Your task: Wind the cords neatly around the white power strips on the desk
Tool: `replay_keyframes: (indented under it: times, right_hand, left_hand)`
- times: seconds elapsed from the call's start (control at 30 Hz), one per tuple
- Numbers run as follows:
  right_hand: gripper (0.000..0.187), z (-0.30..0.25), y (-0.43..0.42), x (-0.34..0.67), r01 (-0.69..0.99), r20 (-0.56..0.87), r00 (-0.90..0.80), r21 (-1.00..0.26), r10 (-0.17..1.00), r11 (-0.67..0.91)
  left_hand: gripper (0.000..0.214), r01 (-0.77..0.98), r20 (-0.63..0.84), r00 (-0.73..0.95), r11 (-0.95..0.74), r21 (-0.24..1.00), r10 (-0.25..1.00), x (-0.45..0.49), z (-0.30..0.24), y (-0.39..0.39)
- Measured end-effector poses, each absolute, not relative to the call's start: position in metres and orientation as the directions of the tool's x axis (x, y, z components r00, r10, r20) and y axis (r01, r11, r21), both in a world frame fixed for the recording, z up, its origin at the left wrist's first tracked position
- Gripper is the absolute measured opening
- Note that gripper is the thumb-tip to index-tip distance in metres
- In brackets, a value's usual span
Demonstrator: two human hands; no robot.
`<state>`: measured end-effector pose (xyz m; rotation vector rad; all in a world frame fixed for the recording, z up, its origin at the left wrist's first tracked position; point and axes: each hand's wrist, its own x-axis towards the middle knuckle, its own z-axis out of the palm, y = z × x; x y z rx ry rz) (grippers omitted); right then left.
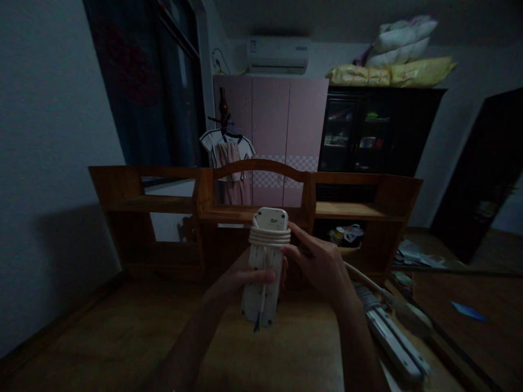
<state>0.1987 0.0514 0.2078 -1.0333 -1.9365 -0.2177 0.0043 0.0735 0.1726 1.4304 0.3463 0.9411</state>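
Observation:
A white power strip (pixel 256 302) is held up in front of me, its long side near upright and a screwed face toward me. White cable (pixel 269 237) is wound several times around its upper part. One end of cable runs down along the strip to bare bluish wire ends (pixel 256 322) at the bottom. My left hand (pixel 249 276) wraps around the strip's middle, its thumb lying across the front. My right hand (pixel 316 256) touches the wound cable at the right edge with its fingertips; whether it pinches the cable is partly hidden.
A second white power strip (pixel 394 337) with wound cable lies at the right, beside a pale cable-attached object (pixel 411 316). A wooden shelf unit (pixel 255 213) stands across the desk's back. The wooden desk top (pixel 302 348) spreads below my hands. A blue packet (pixel 468 311) lies farther right.

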Motion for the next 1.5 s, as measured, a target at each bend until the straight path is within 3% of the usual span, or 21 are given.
replay_keyframes:
  times: [0.33, 0.57, 0.9, 1.17, 1.37, 1.5]
  right_hand:
    - [0.047, 0.202, 0.06, 0.194, 0.832, 0.779, -0.246, -0.136, 0.577, 0.537]
    - [0.054, 0.21, 0.051, 0.205, 0.752, 0.741, -0.216, -0.289, 0.636, 0.592]
    - [0.05, 0.216, 0.042, 0.201, 0.743, 0.758, -0.199, -0.297, 0.621, 0.6]
    - [0.049, 0.214, 0.046, 0.203, 0.724, 0.753, -0.162, -0.349, 0.638, 0.595]
    - [0.03, 0.21, 0.056, 0.207, 0.718, 0.712, -0.186, -0.373, 0.678, 0.588]
    - [0.033, 0.208, 0.058, 0.218, 0.804, 0.686, -0.151, -0.334, 0.712, 0.492]
  left_hand:
    - [0.037, -0.268, 0.19, 0.627, -0.019, 0.963, 0.756, -0.008, 0.172, 0.086]
    - [0.047, -0.297, 0.384, 0.498, -0.263, 0.918, 0.777, 0.008, 0.167, 0.085]
    - [0.043, -0.368, 0.315, 0.657, -0.074, 0.927, 0.685, 0.005, 0.166, 0.077]
    - [0.031, -0.455, 0.24, 0.594, 0.074, 0.887, 0.768, 0.016, 0.164, 0.07]
    - [0.034, -0.389, 0.193, 0.513, 0.026, 0.921, 0.837, 0.017, 0.173, 0.066]
    - [0.035, -0.429, 0.233, 0.436, -0.028, 0.903, 0.869, 0.01, 0.181, 0.07]
